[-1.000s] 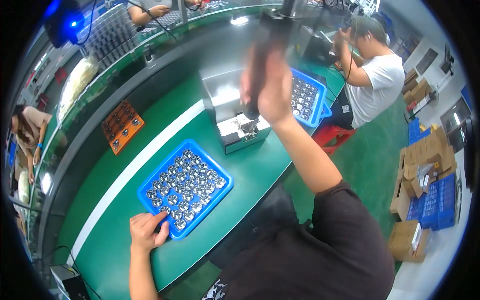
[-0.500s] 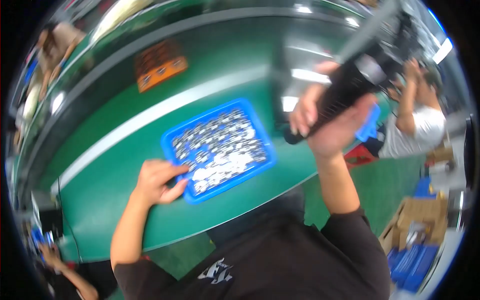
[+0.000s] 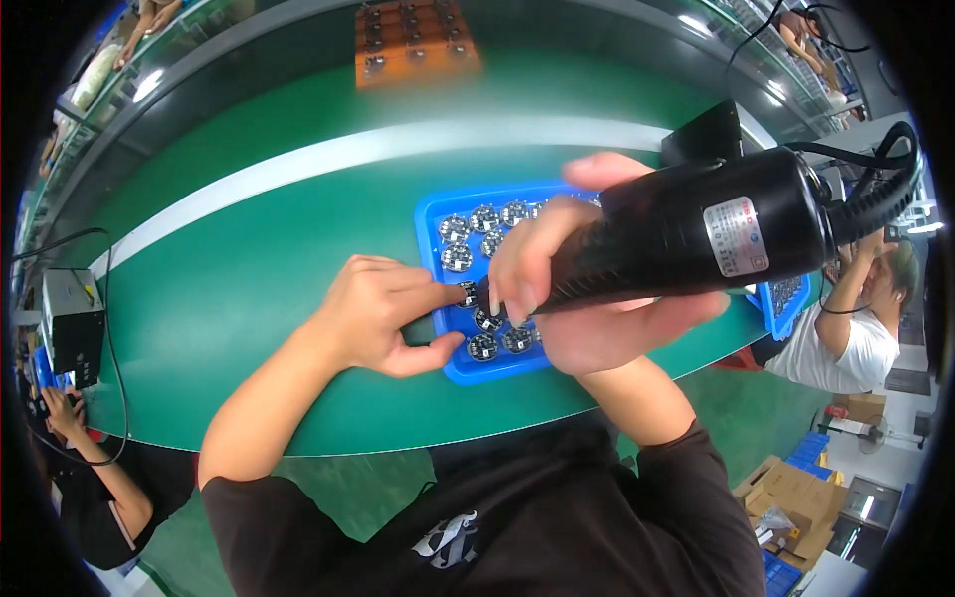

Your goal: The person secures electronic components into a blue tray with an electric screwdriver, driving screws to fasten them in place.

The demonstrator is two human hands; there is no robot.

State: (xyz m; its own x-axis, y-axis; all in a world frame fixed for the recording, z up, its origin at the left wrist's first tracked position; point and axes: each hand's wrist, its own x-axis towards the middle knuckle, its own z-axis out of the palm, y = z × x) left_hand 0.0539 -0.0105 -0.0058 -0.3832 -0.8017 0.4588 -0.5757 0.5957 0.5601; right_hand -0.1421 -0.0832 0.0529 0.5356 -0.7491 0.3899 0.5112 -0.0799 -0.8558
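Note:
My right hand (image 3: pixel 597 338) is wrapped around a thick black electric screwdriver (image 3: pixel 667 239), tilted low over the blue tray (image 3: pixel 497 371). The driver's front end points left, close to my left index finger; its tip is hard to make out. In the tray lie several small round circuit boards (image 3: pixel 456 259), dark with silver parts; my right hand and the driver cover the tray's right side. My left hand (image 3: pixel 383 313) reaches over the tray's left rim. Its index fingertip touches one board, while the thumb stays apart from it by the rim.
An orange tray (image 3: pixel 418 75) of small parts lies at the far side of the green table (image 3: pixel 259 269). A dark box (image 3: pixel 701 134) stands behind the driver, whose cable runs off right. Another blue tray (image 3: pixel 786 308) is near a co-worker in white (image 3: pixel 856 338). A metal box (image 3: pixel 75 323) with a cable sits left.
The screwdriver in my right hand has come down and left, from beside the tray to over it. My left index finger stays in the tray by its left rim. The view has shifted.

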